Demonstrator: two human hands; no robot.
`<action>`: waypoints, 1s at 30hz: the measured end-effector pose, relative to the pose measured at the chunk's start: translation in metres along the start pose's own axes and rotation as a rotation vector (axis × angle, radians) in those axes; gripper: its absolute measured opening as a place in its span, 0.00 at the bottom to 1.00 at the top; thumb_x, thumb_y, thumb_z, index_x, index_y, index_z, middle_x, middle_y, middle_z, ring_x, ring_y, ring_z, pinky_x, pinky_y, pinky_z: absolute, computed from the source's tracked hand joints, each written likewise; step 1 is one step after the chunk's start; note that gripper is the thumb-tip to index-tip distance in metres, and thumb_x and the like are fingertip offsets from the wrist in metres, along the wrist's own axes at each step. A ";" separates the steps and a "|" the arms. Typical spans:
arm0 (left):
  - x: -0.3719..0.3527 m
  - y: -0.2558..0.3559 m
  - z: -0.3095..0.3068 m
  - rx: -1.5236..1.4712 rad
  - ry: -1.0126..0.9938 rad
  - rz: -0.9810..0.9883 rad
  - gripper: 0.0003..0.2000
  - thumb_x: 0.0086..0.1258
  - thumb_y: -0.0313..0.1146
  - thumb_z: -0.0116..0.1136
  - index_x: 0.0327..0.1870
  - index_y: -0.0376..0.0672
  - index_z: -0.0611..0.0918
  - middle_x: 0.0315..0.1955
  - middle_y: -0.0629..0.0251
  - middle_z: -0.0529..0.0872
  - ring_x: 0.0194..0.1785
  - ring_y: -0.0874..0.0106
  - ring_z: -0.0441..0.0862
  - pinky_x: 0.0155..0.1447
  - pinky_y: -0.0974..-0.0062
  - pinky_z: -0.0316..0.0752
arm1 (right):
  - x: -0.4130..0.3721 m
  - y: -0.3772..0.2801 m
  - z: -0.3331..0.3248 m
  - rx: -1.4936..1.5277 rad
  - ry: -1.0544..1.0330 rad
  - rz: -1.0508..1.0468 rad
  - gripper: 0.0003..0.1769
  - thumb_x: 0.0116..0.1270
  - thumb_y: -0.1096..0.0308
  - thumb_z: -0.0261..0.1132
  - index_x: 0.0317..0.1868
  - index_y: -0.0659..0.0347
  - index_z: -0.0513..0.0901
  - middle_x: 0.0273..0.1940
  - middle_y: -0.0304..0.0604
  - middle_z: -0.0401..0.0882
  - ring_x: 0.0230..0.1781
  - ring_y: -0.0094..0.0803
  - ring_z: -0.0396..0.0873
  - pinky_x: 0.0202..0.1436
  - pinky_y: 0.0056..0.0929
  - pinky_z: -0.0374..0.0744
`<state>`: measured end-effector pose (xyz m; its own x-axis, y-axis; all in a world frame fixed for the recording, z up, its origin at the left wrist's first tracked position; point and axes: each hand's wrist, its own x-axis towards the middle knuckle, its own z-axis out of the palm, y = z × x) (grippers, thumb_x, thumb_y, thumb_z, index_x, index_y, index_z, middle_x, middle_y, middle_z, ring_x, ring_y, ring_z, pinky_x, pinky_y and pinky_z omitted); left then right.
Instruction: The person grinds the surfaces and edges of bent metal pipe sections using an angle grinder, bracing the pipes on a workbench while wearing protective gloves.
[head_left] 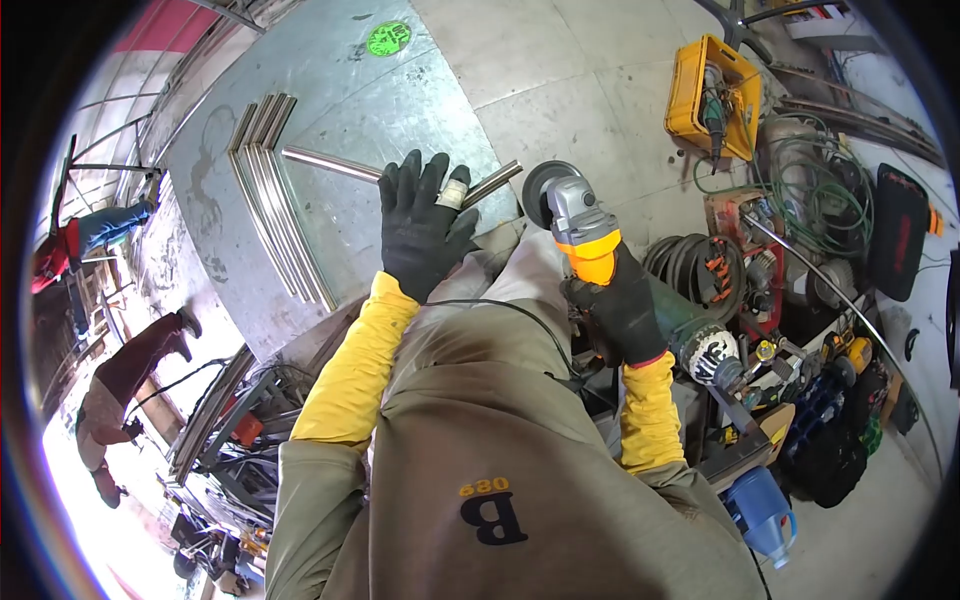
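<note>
"While the left hand (425,225) lies across the metal tube (330,163), what are its fingers doing?"

"They're straight and slightly parted, laid over it rather than wrapped round, probably so it can't roll or slide."

"Where does the tube sit?"

"By the right corner of the worktop (350,110) closest to the body. One end seems to poke past the right edge, which would leave room for the disc (541,193)."

"And the right hand (625,315)?"

"Its fingers are closed round the angle grinder (580,215), with the disc just beside that end. I can't tell whether it's spinning."

"Anything in the way?"

"A black cable (480,301) loops between the wrists and could snag. The row of angled tubes (280,220) lies towards the worktop's left edge, well apart from the disc."

"What else is around?"

"Off the right edge there's a yellow crate (686,95) holding a power tool (713,112), then green hoses (835,185) and a blue jug (760,510). Two people (110,395) are beyond the left edge."
</note>
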<state>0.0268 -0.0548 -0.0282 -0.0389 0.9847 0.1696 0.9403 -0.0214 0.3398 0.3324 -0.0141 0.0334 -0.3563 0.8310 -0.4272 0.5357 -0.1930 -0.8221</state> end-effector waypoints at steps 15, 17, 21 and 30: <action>-0.001 -0.004 0.002 -0.108 0.053 -0.022 0.23 0.71 0.40 0.74 0.68 0.52 0.90 0.76 0.59 0.82 0.82 0.46 0.72 0.88 0.37 0.59 | -0.001 -0.071 -0.008 -0.268 -0.052 0.080 0.30 0.66 0.58 0.82 0.60 0.65 0.80 0.49 0.60 0.90 0.50 0.62 0.89 0.52 0.52 0.86; -0.001 -0.004 -0.002 -0.124 0.040 -0.042 0.23 0.71 0.39 0.75 0.67 0.52 0.91 0.76 0.59 0.82 0.81 0.47 0.73 0.87 0.37 0.59 | 0.000 -0.075 -0.010 -0.311 -0.062 0.066 0.29 0.67 0.59 0.82 0.61 0.65 0.80 0.49 0.61 0.89 0.50 0.62 0.89 0.52 0.53 0.86; 0.002 -0.003 -0.006 -0.152 0.022 -0.064 0.22 0.68 0.38 0.76 0.64 0.51 0.92 0.74 0.60 0.84 0.81 0.46 0.74 0.86 0.35 0.61 | 0.000 -0.086 -0.015 -0.336 -0.089 0.087 0.30 0.68 0.59 0.81 0.64 0.64 0.80 0.50 0.61 0.89 0.51 0.64 0.88 0.52 0.52 0.86; 0.006 -0.003 -0.009 -0.183 0.036 -0.080 0.22 0.64 0.35 0.78 0.62 0.49 0.93 0.73 0.56 0.85 0.77 0.46 0.78 0.83 0.34 0.65 | 0.017 -0.108 -0.026 -0.388 -0.191 0.234 0.38 0.68 0.58 0.82 0.71 0.67 0.78 0.52 0.62 0.91 0.50 0.64 0.90 0.53 0.53 0.87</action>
<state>0.0203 -0.0504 -0.0196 -0.1262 0.9778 0.1674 0.8568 0.0224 0.5152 0.2886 0.0339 0.1246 -0.3069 0.6711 -0.6748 0.8506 -0.1246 -0.5108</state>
